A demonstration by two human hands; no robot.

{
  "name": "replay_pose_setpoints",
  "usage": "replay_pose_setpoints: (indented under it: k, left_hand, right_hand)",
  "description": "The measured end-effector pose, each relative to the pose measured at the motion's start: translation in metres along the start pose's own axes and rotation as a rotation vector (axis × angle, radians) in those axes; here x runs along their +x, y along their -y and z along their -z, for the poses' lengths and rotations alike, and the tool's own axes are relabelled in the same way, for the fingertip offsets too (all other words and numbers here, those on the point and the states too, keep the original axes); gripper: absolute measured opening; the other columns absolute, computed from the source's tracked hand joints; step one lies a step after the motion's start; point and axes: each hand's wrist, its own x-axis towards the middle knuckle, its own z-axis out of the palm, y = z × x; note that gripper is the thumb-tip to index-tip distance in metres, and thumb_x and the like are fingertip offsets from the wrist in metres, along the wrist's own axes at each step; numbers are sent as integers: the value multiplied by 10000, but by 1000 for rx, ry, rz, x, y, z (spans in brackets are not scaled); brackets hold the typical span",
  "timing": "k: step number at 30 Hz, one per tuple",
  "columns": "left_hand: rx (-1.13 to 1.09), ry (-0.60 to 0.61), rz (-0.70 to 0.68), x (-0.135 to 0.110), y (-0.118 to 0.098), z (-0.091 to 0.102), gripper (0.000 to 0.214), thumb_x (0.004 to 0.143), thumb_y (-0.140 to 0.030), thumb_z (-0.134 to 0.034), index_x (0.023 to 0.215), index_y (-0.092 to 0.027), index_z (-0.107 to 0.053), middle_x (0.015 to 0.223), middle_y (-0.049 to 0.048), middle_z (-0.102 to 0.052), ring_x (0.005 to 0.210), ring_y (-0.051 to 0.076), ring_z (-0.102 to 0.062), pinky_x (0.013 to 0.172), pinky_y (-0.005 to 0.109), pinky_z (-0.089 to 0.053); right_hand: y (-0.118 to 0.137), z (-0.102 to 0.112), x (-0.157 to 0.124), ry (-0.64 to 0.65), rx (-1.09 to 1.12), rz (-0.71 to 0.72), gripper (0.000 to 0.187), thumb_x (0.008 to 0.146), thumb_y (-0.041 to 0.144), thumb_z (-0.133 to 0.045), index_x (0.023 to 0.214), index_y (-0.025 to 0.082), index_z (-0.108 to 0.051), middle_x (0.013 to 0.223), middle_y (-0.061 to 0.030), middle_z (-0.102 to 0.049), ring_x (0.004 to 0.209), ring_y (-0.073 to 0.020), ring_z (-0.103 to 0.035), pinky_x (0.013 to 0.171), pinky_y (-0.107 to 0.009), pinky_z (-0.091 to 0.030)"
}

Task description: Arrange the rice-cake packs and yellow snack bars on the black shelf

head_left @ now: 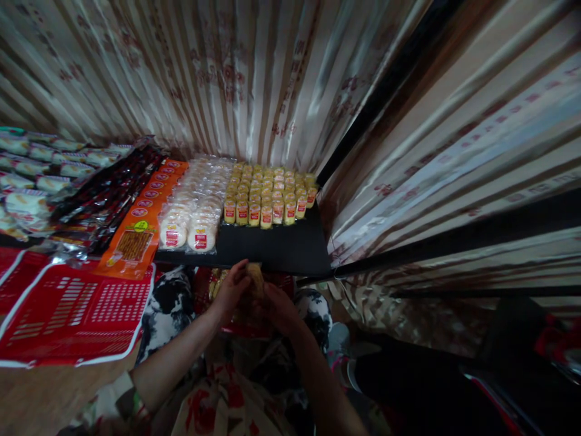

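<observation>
My left hand [231,289] and my right hand [278,306] meet over my lap, just in front of the black board [272,249]. Both have fingers closed around a small yellowish wrapped snack packet [255,277] held between them. Under the hands lies a red bag [245,324] with more packets, mostly hidden. On the black board stand rows of small yellow snack packs with red labels [267,197], and beside them, to the left, rows of round white cakes in clear wrap [195,209].
An orange snack package [136,233] and dark red packets [109,194] lie left of the board. White wrapped snacks [31,175] sit at far left. A red printed sheet [72,312] covers the floor at left. Striped curtains [254,72] hang behind and to the right.
</observation>
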Motion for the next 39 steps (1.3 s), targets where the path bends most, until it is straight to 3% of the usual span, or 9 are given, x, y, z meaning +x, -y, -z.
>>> replay_pose_setpoints:
  k: [6, 9, 12, 19, 22, 25, 28, 31, 39]
  left_hand:
    - [24, 14, -78, 9, -8, -13, 361, 626, -275, -686, 958, -171, -586, 1027, 70, -652, 946, 182, -600, 823, 291, -467]
    - [34, 24, -58, 11, -11, -19, 362, 606, -305, -702, 930, -175, -606, 997, 62, -660, 906, 184, -609, 790, 289, -466]
    - [-14, 45, -24, 12, -17, -24, 379, 602, -317, -700, 943, -175, -618, 969, 55, -665, 843, 176, -617, 716, 265, -468]
    - [-93, 146, 73, 17, -42, -34, 377, 726, -450, -537, 931, -147, -628, 916, 79, -667, 816, 198, -616, 559, 248, -473]
    - [0, 152, 70, 21, -47, -41, 351, 672, -438, -638, 886, -160, -613, 838, 43, -665, 732, 157, -610, 570, 228, -463]
    - [63, 131, 54, 26, -43, -51, 373, 597, -355, -720, 893, -160, -605, 765, 15, -657, 623, 111, -578, 573, 214, -442]
    - [89, 145, -26, 33, -34, -63, 375, 584, -315, -729, 901, -157, -607, 819, 28, -668, 683, 127, -589, 618, 230, -446]
    - [105, 150, -137, 43, -22, -78, 321, 601, -284, -712, 873, -161, -595, 848, 33, -667, 760, 151, -599, 690, 260, -459]
    - [323, 105, -390, 67, -6, -118, 141, 704, -153, -597, 814, -187, -514, 790, 5, -629, 763, 124, -601, 758, 256, -464]
  right_hand:
    - [16, -3, -11, -165, -226, 281, 404, 704, 468, -648, 993, 196, -572, 932, -43, -654, 756, -163, -636, 677, -296, -526]
    - [20, -2, -14, -312, -431, 482, 359, 702, 417, -654, 978, 203, -572, 962, -48, -653, 869, -196, -623, 770, -326, -517]
    - [19, -1, -13, -415, -554, 574, 325, 721, 380, -634, 987, 207, -562, 968, -43, -646, 883, -195, -615, 791, -332, -511]
    - [34, 12, -5, -475, -649, 721, 302, 740, 329, -622, 1018, 217, -582, 1012, -59, -609, 938, -197, -585, 833, -339, -495]
    - [52, 19, -3, -453, -687, 808, 305, 740, 299, -626, 1034, 221, -612, 1054, -68, -590, 1019, -205, -553, 914, -364, -455]
    - [67, 24, 2, -434, -570, 830, 418, 744, 313, -625, 1147, 225, -562, 1146, -84, -562, 1064, -210, -538, 922, -374, -455]
    - [73, 27, 11, -442, -315, 792, 558, 737, 350, -631, 1251, 231, -448, 1166, -84, -556, 1003, -187, -577, 880, -361, -485]
    - [73, 28, 18, -503, -174, 760, 555, 727, 379, -635, 1216, 203, -438, 1068, -79, -594, 934, -177, -606, 858, -357, -493]
    - [87, 34, 30, -617, -354, 815, 414, 768, 394, -578, 1114, 178, -503, 1099, -111, -613, 989, -195, -597, 883, -374, -481]
